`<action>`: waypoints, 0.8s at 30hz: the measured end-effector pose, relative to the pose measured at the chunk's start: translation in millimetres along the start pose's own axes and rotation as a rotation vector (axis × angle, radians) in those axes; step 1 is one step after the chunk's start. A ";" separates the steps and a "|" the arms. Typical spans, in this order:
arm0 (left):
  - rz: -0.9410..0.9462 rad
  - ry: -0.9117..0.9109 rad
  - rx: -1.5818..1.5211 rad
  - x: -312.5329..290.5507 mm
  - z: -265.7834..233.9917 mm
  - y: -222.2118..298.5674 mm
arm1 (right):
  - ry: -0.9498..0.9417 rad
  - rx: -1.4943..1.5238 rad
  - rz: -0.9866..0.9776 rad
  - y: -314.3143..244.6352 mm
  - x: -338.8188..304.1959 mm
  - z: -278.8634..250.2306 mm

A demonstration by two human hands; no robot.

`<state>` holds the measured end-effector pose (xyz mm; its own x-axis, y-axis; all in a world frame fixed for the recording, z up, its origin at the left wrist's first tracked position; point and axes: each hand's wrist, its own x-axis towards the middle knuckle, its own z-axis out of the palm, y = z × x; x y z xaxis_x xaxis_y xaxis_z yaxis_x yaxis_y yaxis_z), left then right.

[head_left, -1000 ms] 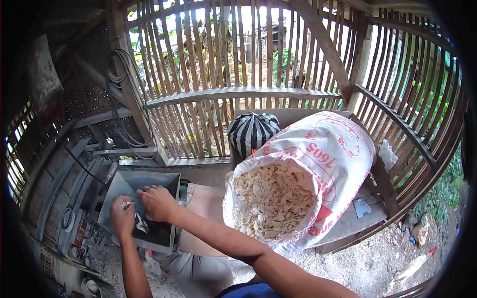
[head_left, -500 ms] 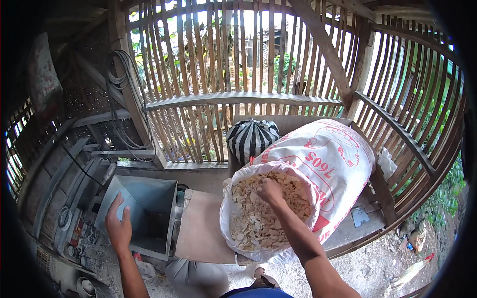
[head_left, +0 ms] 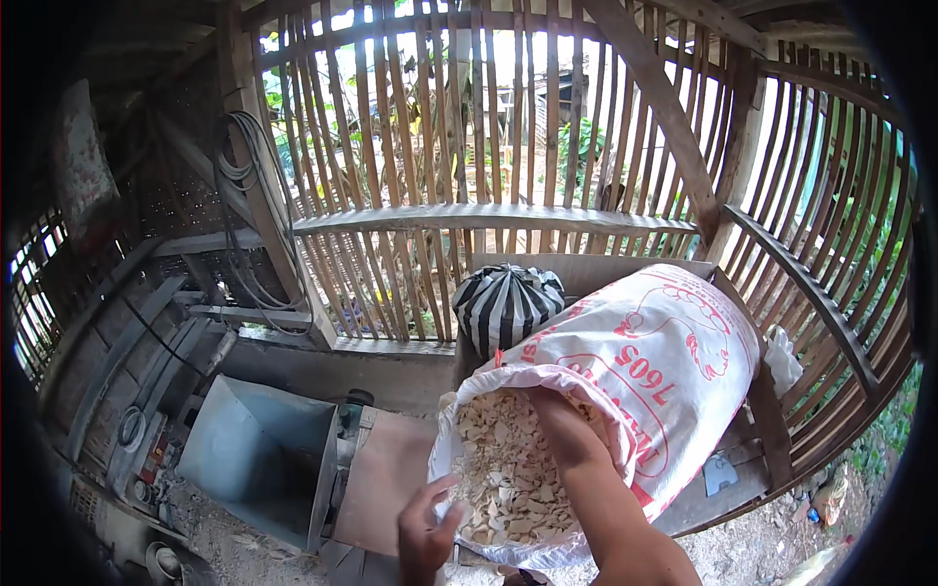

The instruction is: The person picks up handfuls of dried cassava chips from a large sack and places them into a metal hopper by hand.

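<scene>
A large white sack with red print (head_left: 650, 376) lies on its side, its mouth facing me. Pale, dry broken chips (head_left: 508, 469) fill the opening. My right hand (head_left: 549, 398) is pushed deep into the upper part of the mouth, its fingers hidden inside. At the near left rim is my left hand (head_left: 426, 527), fingers apart and nothing in them; whether it touches the rim I cannot tell. Left of the sack stands a square grey metal hopper (head_left: 259, 464), with dark shadow inside. A flat brown board (head_left: 386, 469) lies between hopper and sack.
Behind the sack sits a tied black-and-white striped bag (head_left: 508, 308). A slatted wooden wall (head_left: 440, 166) surrounds the back and right. Coiled cable (head_left: 239, 146) hangs on a post at left. A white plastic bag (head_left: 782, 361) is wedged near the right slats.
My left hand has moved right, from the hopper to the sack's near left rim. My right hand, a closed fist over the chips before, has gone deeper into the sack.
</scene>
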<state>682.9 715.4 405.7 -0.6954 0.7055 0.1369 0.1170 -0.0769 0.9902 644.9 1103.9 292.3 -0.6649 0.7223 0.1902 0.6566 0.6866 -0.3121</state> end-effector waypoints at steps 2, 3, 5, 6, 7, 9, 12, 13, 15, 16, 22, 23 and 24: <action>-0.153 -0.043 -0.027 12.0 32.2 -49.0 | -0.052 -0.005 -0.050 2.4 3.7 5.3; -0.164 -0.036 -0.027 14.6 45.4 -76.7 | -0.077 -0.001 -0.080 1.9 3.6 6.9; -0.201 0.024 0.228 25.9 66.6 -124.3 | -0.118 0.013 -0.159 -0.3 2.7 6.4; -0.204 0.027 0.225 34.4 77.7 -138.3 | -0.141 0.027 -0.205 -0.8 -0.4 6.1; -0.191 0.096 0.320 40.7 87.4 -147.9 | -0.163 0.046 -0.251 -1.7 -4.4 6.3; -0.194 0.185 0.429 51.0 101.1 -154.3 | -0.205 0.094 -0.351 -3.6 -16.6 5.8; -0.072 0.390 0.426 65.2 115.4 -156.9 | -0.311 0.156 -0.426 -14.2 -43.9 2.7; -0.073 0.476 0.427 67.2 116.3 -160.8 | -0.388 0.120 -0.379 -31.3 -55.1 -9.8; -0.072 0.519 0.384 73.2 117.3 -154.2 | -0.613 -0.010 -0.194 -45.3 -79.1 -34.7; -0.074 0.574 0.349 74.2 118.3 -151.1 | -0.617 -0.013 -0.180 -41.0 -86.9 -34.8; -0.200 0.646 0.249 80.5 130.0 -157.4 | -0.530 0.288 -0.021 -33.8 -130.2 -39.9; -0.151 0.635 0.163 80.7 127.0 -156.2 | -0.513 0.391 0.045 -41.0 -139.0 -50.0; -0.099 0.610 0.074 79.9 128.3 -153.2 | -0.486 0.493 0.121 -43.3 -146.8 -61.9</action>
<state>700.4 873.9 261.3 -0.9828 0.1756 0.0581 0.0648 0.0331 0.9973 736.1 973.2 335.4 -0.7566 0.5937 -0.2742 0.5744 0.4031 -0.7124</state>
